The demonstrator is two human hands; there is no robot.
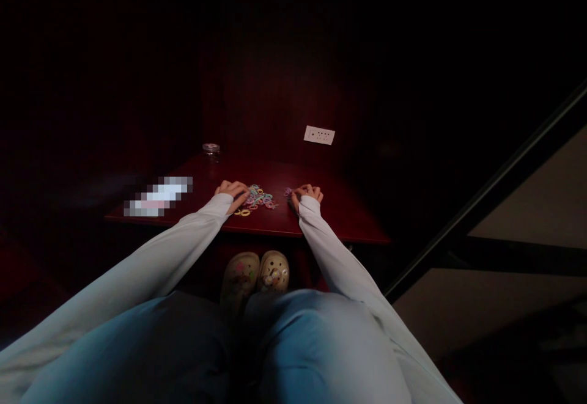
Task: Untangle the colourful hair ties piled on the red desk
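A loose pile of small multicoloured hair ties [260, 198] lies on the dark red tabletop [270, 224]. My left hand [233, 190] is at the pile's left side, its thumb and fingers drawn together on the ties at the edge. Two yellow hair ties [245, 213] lie just below that hand. To the right, apart from the pile, sits a small cluster of purple hair ties [288, 192]. My right hand [309, 193] rests beside this cluster, with its thumb and fingertips closed at the purple ties. Exactly which tie each hand pinches is too small to make out.
A clear lidded jar [211, 152] stands at the back left of the table. A pixelated bright flat object [158, 197] lies on the left. A white wall socket [320, 135] is behind the table. Crocs-style clogs [274, 271] show below the table's front edge.
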